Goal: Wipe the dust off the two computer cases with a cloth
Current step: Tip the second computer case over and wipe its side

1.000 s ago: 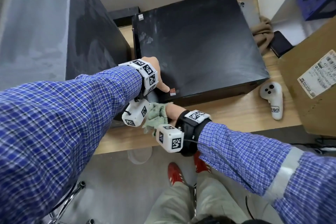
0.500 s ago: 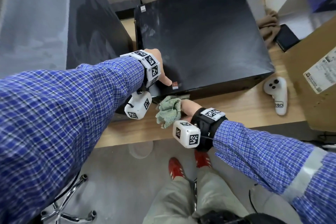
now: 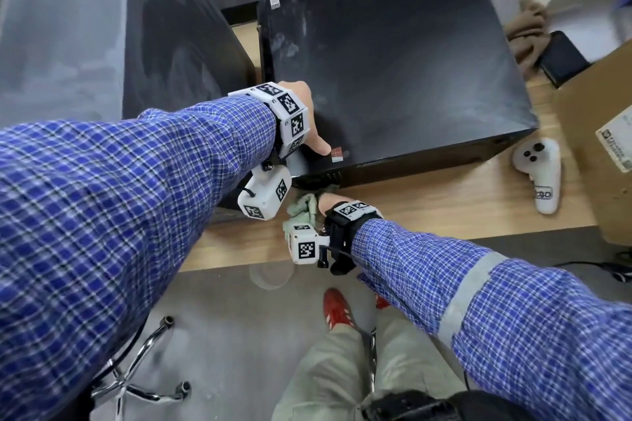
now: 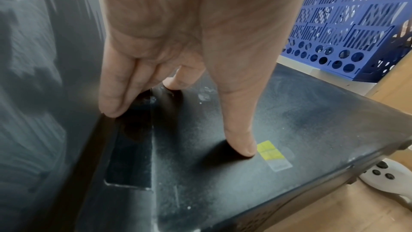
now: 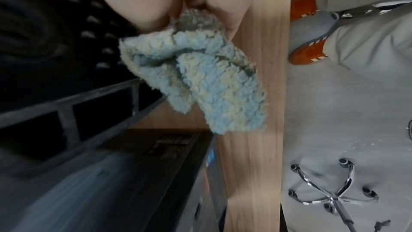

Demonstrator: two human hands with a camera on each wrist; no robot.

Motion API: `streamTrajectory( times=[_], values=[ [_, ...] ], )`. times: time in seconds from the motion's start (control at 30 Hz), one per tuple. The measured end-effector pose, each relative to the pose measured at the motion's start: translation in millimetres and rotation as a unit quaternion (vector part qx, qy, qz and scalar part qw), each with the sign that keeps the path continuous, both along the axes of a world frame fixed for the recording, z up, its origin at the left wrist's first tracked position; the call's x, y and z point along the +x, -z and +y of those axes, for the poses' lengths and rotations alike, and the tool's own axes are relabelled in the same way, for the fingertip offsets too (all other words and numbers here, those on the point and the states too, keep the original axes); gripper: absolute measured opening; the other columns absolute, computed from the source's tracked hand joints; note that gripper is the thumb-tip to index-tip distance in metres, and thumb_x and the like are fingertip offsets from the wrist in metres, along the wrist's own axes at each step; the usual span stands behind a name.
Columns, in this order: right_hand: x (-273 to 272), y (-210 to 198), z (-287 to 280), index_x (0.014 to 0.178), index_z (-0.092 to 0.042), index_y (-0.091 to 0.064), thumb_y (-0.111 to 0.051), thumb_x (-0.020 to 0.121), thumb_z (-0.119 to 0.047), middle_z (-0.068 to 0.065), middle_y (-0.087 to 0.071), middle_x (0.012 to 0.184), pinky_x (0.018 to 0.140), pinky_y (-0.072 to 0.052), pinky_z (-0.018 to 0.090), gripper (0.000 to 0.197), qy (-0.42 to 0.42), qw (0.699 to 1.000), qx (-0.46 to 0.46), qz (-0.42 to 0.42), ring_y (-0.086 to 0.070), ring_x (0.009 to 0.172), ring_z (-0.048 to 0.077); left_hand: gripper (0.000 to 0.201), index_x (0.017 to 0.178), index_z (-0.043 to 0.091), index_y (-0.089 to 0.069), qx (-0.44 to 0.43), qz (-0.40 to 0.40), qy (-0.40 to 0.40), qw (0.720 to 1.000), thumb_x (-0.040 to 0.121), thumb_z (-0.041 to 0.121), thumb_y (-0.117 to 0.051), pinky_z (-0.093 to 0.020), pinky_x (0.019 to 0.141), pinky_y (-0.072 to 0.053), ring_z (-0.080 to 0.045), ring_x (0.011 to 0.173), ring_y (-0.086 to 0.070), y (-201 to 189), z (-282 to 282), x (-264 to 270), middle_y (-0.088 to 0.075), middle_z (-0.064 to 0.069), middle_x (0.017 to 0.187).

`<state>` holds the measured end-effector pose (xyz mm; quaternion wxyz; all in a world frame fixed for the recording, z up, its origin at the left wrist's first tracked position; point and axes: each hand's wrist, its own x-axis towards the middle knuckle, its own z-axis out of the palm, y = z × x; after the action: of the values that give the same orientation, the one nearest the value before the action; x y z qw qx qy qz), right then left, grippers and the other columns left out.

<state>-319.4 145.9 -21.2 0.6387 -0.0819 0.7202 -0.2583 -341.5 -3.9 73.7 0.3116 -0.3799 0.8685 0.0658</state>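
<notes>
A dusty black computer case (image 3: 393,61) lies flat on the wooden desk (image 3: 444,212). A second black case (image 3: 171,44) stands upright just left of it. My left hand (image 3: 307,126) rests on the flat case's near-left corner. In the left wrist view the left hand (image 4: 178,130) has straight fingers; its thumb presses the lid beside a yellow sticker (image 4: 269,151), and its fingers reach over the left edge. My right hand (image 3: 328,205) grips a fluffy blue-green cloth (image 3: 302,208) against the flat case's front face. In the right wrist view the cloth (image 5: 200,80) hangs from that hand beside the front vents (image 5: 55,41).
A white controller (image 3: 538,174) lies right of the flat case, with a cardboard box (image 3: 602,147) beyond it. A brown rag (image 3: 525,31) and a black phone (image 3: 562,58) sit at the back right. A blue crate (image 4: 356,24) stands behind. A chair base (image 3: 136,379) is on the floor.
My right hand has shifted the cloth slightly sideways along the flat case's front face. My left hand has stayed on the near-left corner.
</notes>
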Motion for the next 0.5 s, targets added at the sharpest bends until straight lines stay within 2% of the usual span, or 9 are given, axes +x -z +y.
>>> streamTrajectory(
  times=[0.03,0.1,0.13,0.2,0.23,0.3,0.4,0.43,0.5],
  values=[
    [-6.9,-1.0,7.0,0.111,-0.009,-0.058,-0.060,0.086,-0.015,0.009,-0.063,0.107,0.074,-0.050,0.032,0.025,-0.056,0.998,0.019,0.036,-0.060,0.088,0.027,0.073,0.076,0.008,-0.052,0.001,0.002,-0.001,1.000,0.052,0.067,-0.087,-0.033,0.062,-0.051,-0.027,0.071,-0.066,0.3,-0.1,0.0,-0.064,-0.008,0.072],
    [-15.8,-4.7,18.0,0.112,-0.013,-0.059,-0.059,0.087,-0.017,0.009,-0.064,0.112,0.079,-0.049,0.030,0.025,-0.105,0.991,0.019,0.080,-0.060,0.091,0.026,0.073,0.075,0.007,-0.051,0.002,0.005,0.000,1.000,0.052,0.067,-0.087,-0.032,0.059,-0.048,-0.026,0.067,-0.064,0.2,-0.3,0.7,-0.062,-0.007,0.070],
    [-18.5,-8.3,22.9,0.108,-0.018,-0.060,-0.064,0.084,-0.020,0.006,-0.065,0.111,0.077,-0.049,0.027,0.024,-0.085,0.992,0.027,0.084,-0.062,0.089,0.023,0.072,0.074,0.008,-0.051,0.004,0.006,-0.001,1.000,0.053,0.066,-0.087,-0.031,0.058,-0.047,-0.025,0.066,-0.062,0.1,-0.4,1.3,-0.061,-0.006,0.069],
    [-26.9,-13.2,29.6,0.092,-0.020,-0.059,-0.077,0.071,-0.017,0.002,-0.069,0.096,0.073,-0.048,0.026,0.027,-0.152,0.980,0.043,0.119,-0.066,0.082,0.020,0.072,0.074,0.008,-0.051,0.007,0.008,-0.002,1.000,0.053,0.066,-0.087,-0.031,0.058,-0.047,-0.025,0.065,-0.062,0.7,-0.1,1.5,-0.061,-0.006,0.068],
    [-32.7,-17.4,33.7,0.093,-0.018,-0.059,-0.076,0.070,-0.014,0.005,-0.070,0.098,0.074,-0.048,0.027,0.029,-0.182,0.972,0.061,0.135,-0.067,0.086,0.023,0.071,0.074,0.008,-0.052,0.007,0.008,-0.001,1.000,0.052,0.066,-0.088,-0.032,0.059,-0.048,-0.025,0.066,-0.062,0.8,-0.2,0.5,-0.062,-0.006,0.069],
    [-40.0,-22.9,35.0,0.108,-0.012,-0.059,-0.073,0.074,-0.011,0.010,-0.067,0.113,0.082,-0.045,0.029,0.037,-0.188,0.967,0.069,0.156,-0.064,0.101,0.028,0.070,0.074,0.008,-0.052,0.011,0.007,-0.002,1.000,0.053,0.065,-0.088,-0.032,0.060,-0.050,-0.025,0.067,-0.063,0.4,-0.8,-0.3,-0.062,-0.006,0.069],
    [-33.8,-27.9,28.3,0.111,-0.019,-0.055,-0.073,0.078,-0.016,-0.005,-0.061,0.112,0.085,-0.040,0.023,0.038,-0.223,0.963,0.022,0.152,-0.060,0.101,0.019,0.069,0.074,0.009,-0.054,0.010,0.006,-0.002,1.000,0.050,0.064,-0.089,-0.031,0.061,-0.051,-0.023,0.063,-0.062,2.2,-3.1,-2.2,-0.063,-0.005,0.068],
    [-28.4,-26.5,22.6,0.116,-0.022,-0.056,-0.074,0.078,-0.019,-0.005,-0.062,0.115,0.086,-0.041,0.023,0.042,-0.243,0.959,0.012,0.142,-0.061,0.103,0.019,0.069,0.074,0.009,-0.055,0.010,0.004,-0.001,1.000,0.050,0.064,-0.090,-0.030,0.060,-0.050,-0.021,0.061,-0.061,2.2,-3.8,-2.6,-0.063,-0.004,0.066],
    [-19.0,-21.0,9.7,0.123,-0.018,-0.055,-0.077,0.076,-0.022,0.003,-0.062,0.120,0.088,-0.043,0.026,0.052,-0.274,0.950,0.003,0.151,-0.061,0.109,0.023,0.068,0.073,0.010,-0.056,0.009,-0.003,0.001,1.000,0.050,0.064,-0.090,-0.028,0.058,-0.048,-0.019,0.057,-0.059,3.1,-5.3,-3.1,-0.063,-0.003,0.064]
  ],
)
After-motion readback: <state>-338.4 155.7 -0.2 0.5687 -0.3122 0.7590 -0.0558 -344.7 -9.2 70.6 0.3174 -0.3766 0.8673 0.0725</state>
